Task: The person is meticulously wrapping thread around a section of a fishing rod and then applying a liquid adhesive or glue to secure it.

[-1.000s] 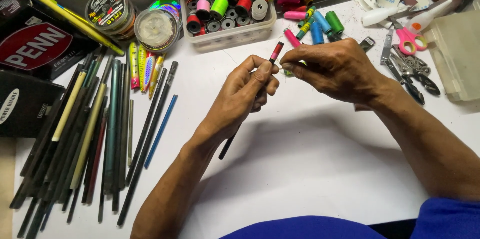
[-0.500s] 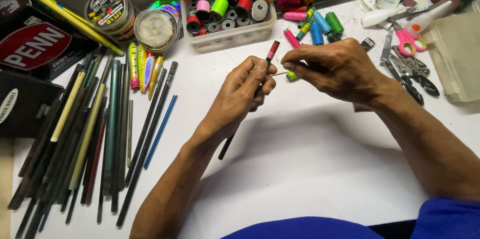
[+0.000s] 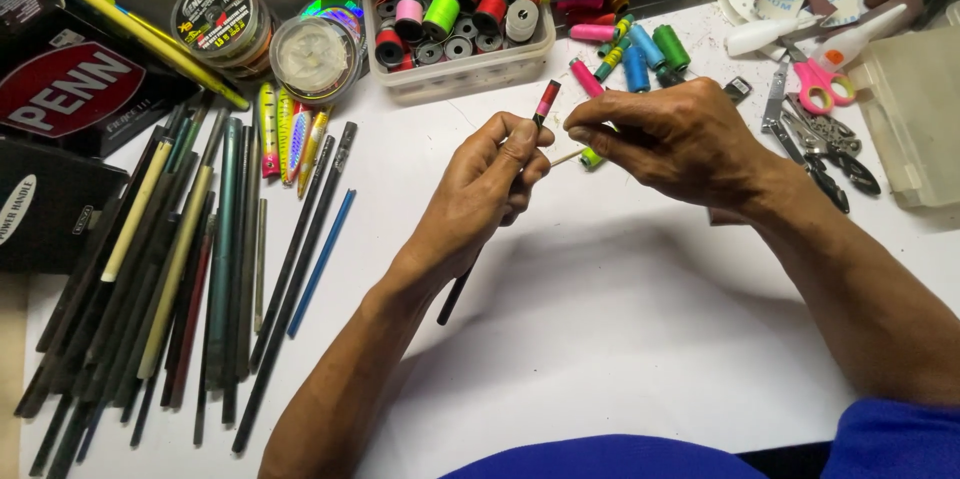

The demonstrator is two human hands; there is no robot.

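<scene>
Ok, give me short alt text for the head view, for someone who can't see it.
Over a white table, the left hand grips a thin dark rod with a red tip while the right hand pinches something small beside it. Dark rods lie left, a tray of thread spools behind.

Left hand point(image 3: 480, 194) curls in a closed grip, thumb up; right hand point(image 3: 680, 139) pinches, fingertips apparently pressed together; forearms converge.

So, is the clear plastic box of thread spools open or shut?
Open. The clear plastic box has no lid on it, and the thread spools stand uncovered above its rim, some upright, some on their side.
</scene>
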